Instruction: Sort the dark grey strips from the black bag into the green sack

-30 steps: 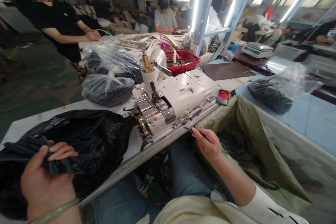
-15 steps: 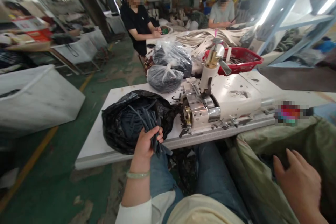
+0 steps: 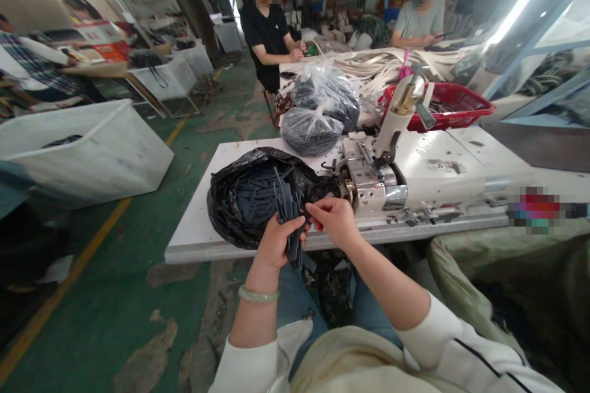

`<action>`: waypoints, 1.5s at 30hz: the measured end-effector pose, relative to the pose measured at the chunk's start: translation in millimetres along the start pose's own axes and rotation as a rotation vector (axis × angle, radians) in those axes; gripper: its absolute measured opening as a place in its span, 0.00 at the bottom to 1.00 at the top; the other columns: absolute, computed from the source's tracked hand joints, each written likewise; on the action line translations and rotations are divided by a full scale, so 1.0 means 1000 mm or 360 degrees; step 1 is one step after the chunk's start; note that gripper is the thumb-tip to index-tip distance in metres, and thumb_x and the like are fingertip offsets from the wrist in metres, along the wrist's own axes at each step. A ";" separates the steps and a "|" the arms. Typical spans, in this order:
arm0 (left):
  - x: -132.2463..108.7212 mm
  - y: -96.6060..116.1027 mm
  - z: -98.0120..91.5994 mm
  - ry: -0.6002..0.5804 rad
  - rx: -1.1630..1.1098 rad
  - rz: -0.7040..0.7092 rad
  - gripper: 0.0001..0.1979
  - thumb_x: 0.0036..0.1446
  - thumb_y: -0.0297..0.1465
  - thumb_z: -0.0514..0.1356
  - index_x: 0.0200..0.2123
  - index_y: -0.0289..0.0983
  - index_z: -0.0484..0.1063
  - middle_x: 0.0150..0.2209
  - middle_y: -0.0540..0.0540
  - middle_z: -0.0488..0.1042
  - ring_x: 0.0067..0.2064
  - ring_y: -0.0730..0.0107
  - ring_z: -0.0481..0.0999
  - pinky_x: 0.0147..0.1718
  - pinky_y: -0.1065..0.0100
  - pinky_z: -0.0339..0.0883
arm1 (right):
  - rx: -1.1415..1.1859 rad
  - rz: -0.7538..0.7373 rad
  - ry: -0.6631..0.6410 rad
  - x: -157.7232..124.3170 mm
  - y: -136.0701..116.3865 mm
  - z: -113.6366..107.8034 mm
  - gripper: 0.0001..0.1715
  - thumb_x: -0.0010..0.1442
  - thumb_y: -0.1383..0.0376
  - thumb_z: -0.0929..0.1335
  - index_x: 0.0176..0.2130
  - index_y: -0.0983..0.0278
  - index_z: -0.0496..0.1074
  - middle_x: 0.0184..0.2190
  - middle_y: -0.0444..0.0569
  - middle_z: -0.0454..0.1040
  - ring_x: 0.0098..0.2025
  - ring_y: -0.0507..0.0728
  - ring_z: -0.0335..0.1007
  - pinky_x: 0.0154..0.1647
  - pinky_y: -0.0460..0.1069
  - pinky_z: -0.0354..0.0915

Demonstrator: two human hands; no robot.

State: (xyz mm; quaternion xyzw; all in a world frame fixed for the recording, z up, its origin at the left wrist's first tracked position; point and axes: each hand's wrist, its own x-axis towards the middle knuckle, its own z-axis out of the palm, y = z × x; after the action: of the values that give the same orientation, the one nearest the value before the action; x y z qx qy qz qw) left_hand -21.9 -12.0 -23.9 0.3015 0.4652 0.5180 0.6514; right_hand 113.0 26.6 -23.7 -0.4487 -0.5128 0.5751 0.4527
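Note:
My left hand [image 3: 279, 239] is closed around a bundle of dark grey strips [image 3: 288, 206], which stick out above and below the fist. Close beside it, my right hand [image 3: 334, 218] pinches at the bundle's right edge, with what looks like a dark strip at its fingertips. Behind the left hand, a black plastic bag [image 3: 225, 221] lies open on the white table [image 3: 193, 209], filled with more short dark strips [image 3: 251, 196]. To the right of the bag stands a machine [image 3: 369, 178] with metal rollers and a raised cream arm.
Clear plastic bags [image 3: 318, 129] of dark pieces sit behind the machine, near a red basket [image 3: 461, 113]. A green sack [image 3: 456, 264] stands open at the right, a white bin [image 3: 124, 159] at the left. Other people [image 3: 267, 31] work farther back.
My right hand has come from over the green sack to the bundle in my left hand. My left hand keeps hold of the strips. The view has shifted left.

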 end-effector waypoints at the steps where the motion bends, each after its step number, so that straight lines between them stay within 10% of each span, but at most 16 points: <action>1: 0.000 0.000 -0.002 0.0007 -0.0009 0.0004 0.17 0.45 0.32 0.67 0.37 0.34 0.67 0.24 0.49 0.73 0.18 0.76 0.67 0.17 0.73 0.63 | 0.0142 0.0024 0.0072 -0.002 0.002 0.000 0.20 0.50 0.53 0.71 0.20 0.66 0.72 0.13 0.43 0.68 0.13 0.47 0.58 0.13 0.43 0.55; 13: 0.008 -0.002 -0.003 0.0083 -0.0171 0.0121 0.17 0.43 0.29 0.67 0.36 0.35 0.66 0.24 0.48 0.74 0.20 0.77 0.67 0.18 0.74 0.61 | 0.0926 0.0046 0.0559 -0.007 0.012 -0.025 0.16 0.43 0.59 0.76 0.29 0.66 0.72 0.20 0.43 0.73 0.19 0.48 0.68 0.20 0.41 0.67; 29: 0.009 0.000 -0.002 0.0200 -0.0121 0.0306 0.11 0.43 0.28 0.64 0.32 0.35 0.67 0.18 0.54 0.67 0.16 0.79 0.62 0.16 0.75 0.56 | 0.0939 0.0590 -0.0025 -0.026 0.033 -0.024 0.09 0.49 0.64 0.72 0.30 0.67 0.71 0.20 0.48 0.74 0.17 0.48 0.65 0.15 0.40 0.62; 33: 0.009 0.000 -0.001 0.0182 -0.0125 0.0291 0.11 0.42 0.28 0.64 0.31 0.35 0.68 0.18 0.54 0.68 0.16 0.79 0.62 0.16 0.75 0.56 | 0.0983 0.0619 -0.0350 -0.027 0.027 -0.022 0.13 0.51 0.60 0.72 0.32 0.68 0.73 0.18 0.43 0.69 0.14 0.43 0.54 0.11 0.38 0.49; 45: 0.017 -0.003 0.002 0.0401 -0.0196 0.0299 0.14 0.39 0.28 0.68 0.32 0.32 0.70 0.20 0.52 0.69 0.17 0.80 0.64 0.15 0.75 0.57 | 0.0062 -0.0337 -0.0082 -0.033 0.032 -0.015 0.14 0.57 0.63 0.67 0.43 0.59 0.78 0.31 0.47 0.74 0.29 0.51 0.67 0.31 0.47 0.65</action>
State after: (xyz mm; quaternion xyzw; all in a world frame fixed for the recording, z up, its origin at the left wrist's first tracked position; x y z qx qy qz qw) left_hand -18.1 3.5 -31.0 0.2356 0.4804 0.6379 0.5539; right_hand 131.7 -4.9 -54.7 -0.3682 -0.5576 0.5452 0.5062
